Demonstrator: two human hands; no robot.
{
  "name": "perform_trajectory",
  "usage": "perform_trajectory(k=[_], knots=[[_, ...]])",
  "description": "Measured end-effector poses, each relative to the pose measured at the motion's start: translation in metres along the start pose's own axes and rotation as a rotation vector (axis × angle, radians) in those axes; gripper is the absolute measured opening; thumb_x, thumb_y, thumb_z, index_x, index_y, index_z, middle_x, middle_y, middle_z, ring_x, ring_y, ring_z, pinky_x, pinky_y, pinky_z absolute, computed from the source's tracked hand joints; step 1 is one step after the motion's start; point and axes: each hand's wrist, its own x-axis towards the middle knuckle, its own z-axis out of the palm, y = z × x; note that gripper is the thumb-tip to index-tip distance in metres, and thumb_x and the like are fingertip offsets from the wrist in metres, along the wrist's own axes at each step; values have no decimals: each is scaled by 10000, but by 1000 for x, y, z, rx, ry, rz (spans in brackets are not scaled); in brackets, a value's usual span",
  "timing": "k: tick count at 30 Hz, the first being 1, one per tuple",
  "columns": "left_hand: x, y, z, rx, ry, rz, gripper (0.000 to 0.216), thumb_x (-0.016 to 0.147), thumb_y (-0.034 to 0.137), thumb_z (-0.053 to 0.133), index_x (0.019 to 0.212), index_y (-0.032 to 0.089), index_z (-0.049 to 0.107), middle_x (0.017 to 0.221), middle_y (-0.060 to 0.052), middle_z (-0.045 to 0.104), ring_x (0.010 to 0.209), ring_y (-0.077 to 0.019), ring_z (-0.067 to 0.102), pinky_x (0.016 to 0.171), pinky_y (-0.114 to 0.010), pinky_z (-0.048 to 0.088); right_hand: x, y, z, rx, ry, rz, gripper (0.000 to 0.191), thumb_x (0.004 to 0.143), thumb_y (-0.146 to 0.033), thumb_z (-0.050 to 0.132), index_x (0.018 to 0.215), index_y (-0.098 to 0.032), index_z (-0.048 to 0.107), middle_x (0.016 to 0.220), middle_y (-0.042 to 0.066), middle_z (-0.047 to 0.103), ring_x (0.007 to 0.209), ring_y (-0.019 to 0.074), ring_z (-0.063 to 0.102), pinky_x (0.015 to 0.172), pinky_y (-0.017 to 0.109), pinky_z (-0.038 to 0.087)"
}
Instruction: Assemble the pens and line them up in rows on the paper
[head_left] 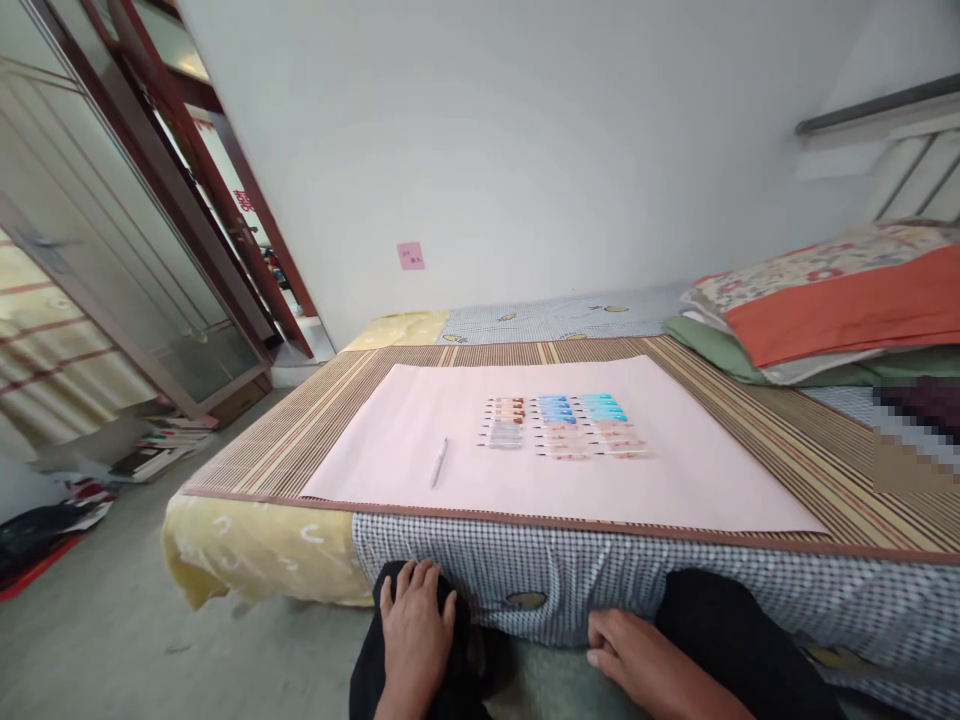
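Observation:
My left hand (pixel 418 628) lies spread over my left knee, touching the black trouser leg and holding nothing. My right hand (pixel 626 645) hangs beside my right knee (pixel 720 620), its fingers loosely curled; I see nothing in it. On the bed ahead of both hands lies a pale pink sheet (pixel 420 405). Slim pens with dark points facing left sit on it in grouped rows: brown pens (pixel 508 408), grey clear ones (pixel 505 436), blue pens (pixel 555 408), turquoise pens (pixel 600 408) and pale pink clear ones (pixel 566 442). A single white pen (pixel 439 464) lies apart at their left.
Under the sheet is a striped bamboo mat (pixel 262 440) on a checked bedspread (pixel 570 560). Pillows (pixel 832 310) are stacked at the right. A pink note (pixel 410 256) is on the wall. Doors (pixel 112 200) and books (pixel 154 452) are at the left.

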Motion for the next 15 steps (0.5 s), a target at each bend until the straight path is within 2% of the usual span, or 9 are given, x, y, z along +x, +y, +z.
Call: perform_trajectory(k=[4,8,11,15], knots=[[26,-7,-8,13,-179,-2,268,933,300,528,1070,210,740,1141,-105,745,1116,-294,635,978,-449,434,-13,2,-14,8,70,35,74,864,-218,566,793,-208,586,875,46,689,826,196,631,712,287,395],[51,-15,-7,-81,-325,-78,353,943,430,492,1016,194,744,1024,-136,766,1014,-326,687,867,-425,482,-19,0,-23,43,103,13,81,861,-248,570,793,-212,596,834,30,685,807,189,624,696,279,389],[65,-25,-2,-317,-402,-134,431,939,490,441,933,194,754,977,-129,779,1001,-320,707,899,-417,495,-11,-5,-20,78,91,-13,91,858,-262,573,793,-213,613,790,17,679,773,182,621,672,274,385],[63,-59,20,-761,-428,-228,594,888,618,354,971,210,778,1111,-83,782,1154,-302,675,1071,-414,468,12,-8,-7,128,74,-67,65,817,-217,586,813,-210,650,813,11,690,783,174,629,666,264,391]])
